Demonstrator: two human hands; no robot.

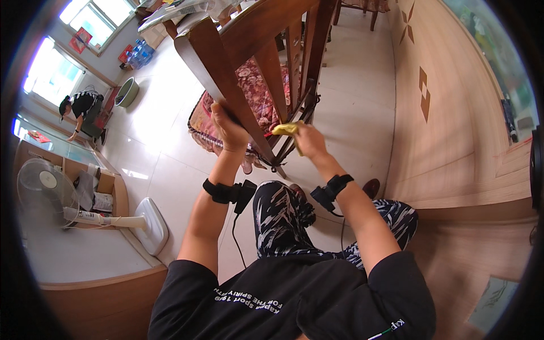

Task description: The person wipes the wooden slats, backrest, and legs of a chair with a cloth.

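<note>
A brown wooden chair [201, 51] stands in front of me, its slatted back toward me. A red floral cushion [249, 85] with a frilled edge lies on its seat. My left hand [229, 129] grips the left upright of the chair's back, thumb up along the wood. In my right hand [310, 140] is a yellow cloth [288, 130], bunched between the fingers. The cloth touches or lies very close to the lower part of the back, near the slats' lower ends; exact contact is hard to tell. Dark ties hang at the lower right of the back.
On the left, a white fan [48, 181] lies over a counter [102, 266]. A person [85, 110] bends down near the windows, beside a green basin [127, 92] and blue water bottles [140, 54]. A wooden panelled cabinet [436, 113] runs along my right. A table [170, 14] stands behind the chair.
</note>
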